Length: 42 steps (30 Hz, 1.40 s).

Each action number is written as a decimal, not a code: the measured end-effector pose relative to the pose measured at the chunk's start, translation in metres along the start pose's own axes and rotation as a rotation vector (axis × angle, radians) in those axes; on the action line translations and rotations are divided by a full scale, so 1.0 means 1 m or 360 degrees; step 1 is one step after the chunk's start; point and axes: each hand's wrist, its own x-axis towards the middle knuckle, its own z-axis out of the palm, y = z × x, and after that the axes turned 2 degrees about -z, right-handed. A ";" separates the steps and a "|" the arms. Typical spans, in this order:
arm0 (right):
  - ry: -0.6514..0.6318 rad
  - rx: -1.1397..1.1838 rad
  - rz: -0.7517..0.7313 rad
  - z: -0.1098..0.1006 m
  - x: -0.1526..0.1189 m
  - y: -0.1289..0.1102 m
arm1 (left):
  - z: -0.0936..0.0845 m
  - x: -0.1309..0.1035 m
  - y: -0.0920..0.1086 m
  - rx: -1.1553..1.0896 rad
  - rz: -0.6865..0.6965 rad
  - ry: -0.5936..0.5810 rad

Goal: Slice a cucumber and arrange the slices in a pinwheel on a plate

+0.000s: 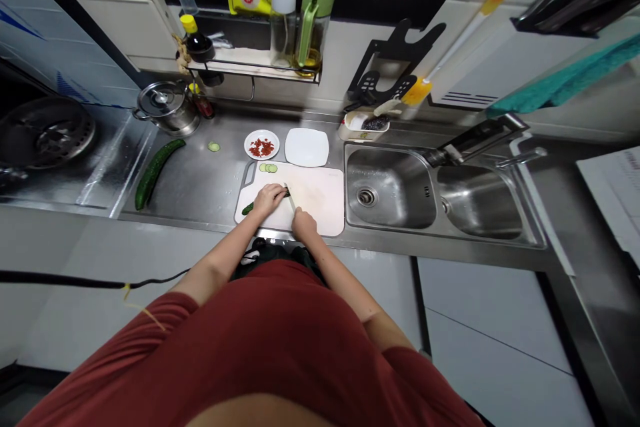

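Observation:
A white cutting board lies on the steel counter. On it, my left hand is closed over a dark green cucumber piece, whose end sticks out to the left. My right hand grips the handle of a knife; its blade points away from me and stands at the cucumber's right end, by my left fingertips. Several pale green slices lie near the board's upper left edge. Behind the board are a plate with chopped red pieces and a white square plate.
A whole cucumber and a cucumber end lie on the counter to the left. Behind them stands a lidded steel pot. The double sink is at the right, with a faucet. A bottle shelf hangs above.

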 end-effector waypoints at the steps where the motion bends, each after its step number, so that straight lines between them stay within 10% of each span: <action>1: -0.0003 0.0005 0.0003 -0.001 0.001 0.000 | 0.000 0.000 0.000 0.0001 -0.0002 0.0002; 17: 0.0044 0.0069 -0.0014 -0.024 0.026 -0.021 | 0.001 0.000 -0.001 0.0009 0.0034 0.0016; 42: -0.0040 0.0034 0.0015 -0.003 -0.006 0.001 | 0.001 -0.001 -0.002 -0.0021 0.0049 0.0015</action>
